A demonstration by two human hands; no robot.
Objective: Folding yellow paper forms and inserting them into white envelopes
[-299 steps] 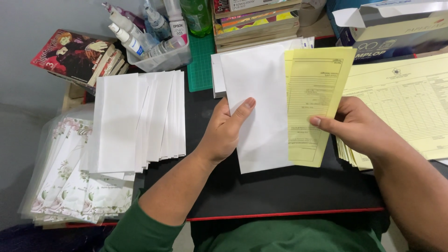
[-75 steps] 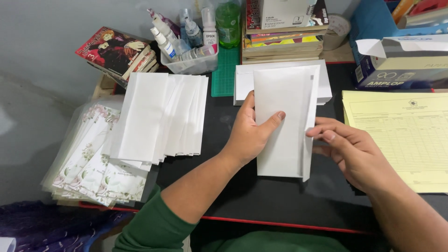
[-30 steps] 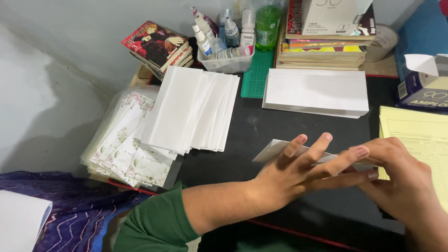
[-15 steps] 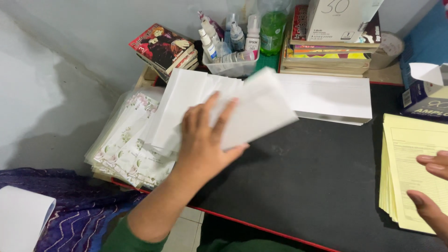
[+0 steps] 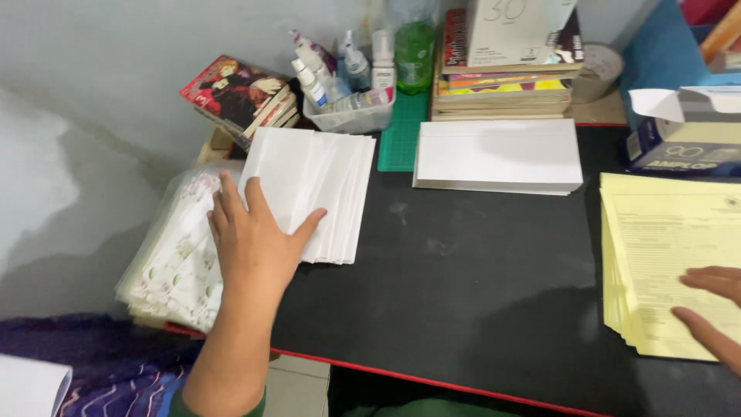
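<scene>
My left hand [image 5: 251, 235] lies flat, fingers spread, on the near edge of a fanned pile of white envelopes [image 5: 316, 185] at the left of the black desk [image 5: 478, 293]. It holds nothing. My right hand [image 5: 714, 309] enters at the right edge, fingertips resting on a stack of yellow printed forms [image 5: 675, 259]. A second, neat stack of white envelopes [image 5: 498, 154] lies at the back centre, apart from both hands.
Clear-sleeved floral cards [image 5: 174, 259] sit under the left pile. Behind stand a tray of small bottles [image 5: 343, 93], comic books [image 5: 239, 93], a book stack with a white box [image 5: 509, 69], a green cutting mat [image 5: 397, 139] and an open envelope box [image 5: 683, 135].
My left hand carried the filled envelope left and laid it on the fanned pile, then flattened on it. My right hand moved onto the yellow forms.
</scene>
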